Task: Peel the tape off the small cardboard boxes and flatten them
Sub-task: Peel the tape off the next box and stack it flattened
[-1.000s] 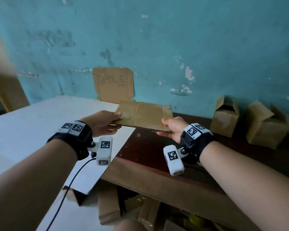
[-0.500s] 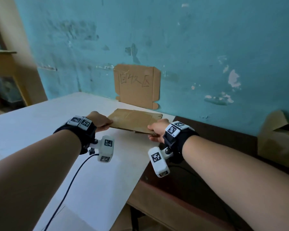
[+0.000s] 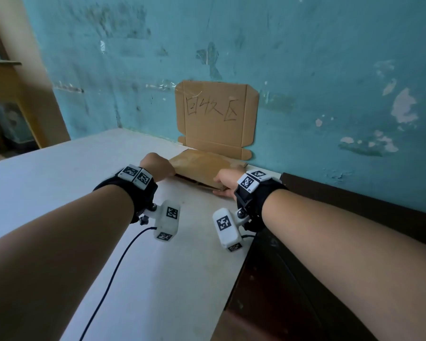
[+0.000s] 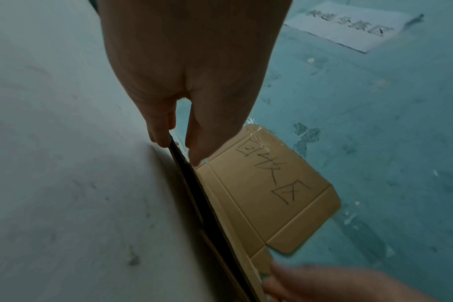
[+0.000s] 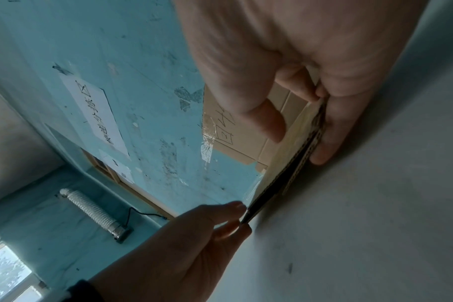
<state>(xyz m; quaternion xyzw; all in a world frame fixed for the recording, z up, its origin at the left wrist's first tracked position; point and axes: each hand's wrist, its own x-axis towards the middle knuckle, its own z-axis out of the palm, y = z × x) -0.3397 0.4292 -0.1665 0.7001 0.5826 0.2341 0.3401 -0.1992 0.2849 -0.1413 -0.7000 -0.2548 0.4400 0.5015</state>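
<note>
A flattened brown cardboard box (image 3: 199,167) lies level, low over the back of the white board (image 3: 59,183), just below a cardboard sign (image 3: 217,114) taped to the wall. My left hand (image 3: 166,168) pinches its left end, thumb on one face and fingers on the other (image 4: 177,147). My right hand (image 3: 221,185) grips its right end, thumb on top and fingers underneath (image 5: 297,143). In the right wrist view the flattened box (image 5: 285,173) shows edge-on, with clear tape still along its top face. Whether it touches the board I cannot tell.
The teal wall (image 3: 330,82) stands right behind the box. A dark brown table (image 3: 342,254) adjoins the white board on the right. A white paper sign (image 4: 349,24) hangs higher on the wall. A black cable (image 3: 113,274) trails from my left wrist camera.
Both hands carried the flattened box leftwards and away, from above the dark table to the white board under the cardboard sign, and lowered it. The unflattened boxes at right left the view.
</note>
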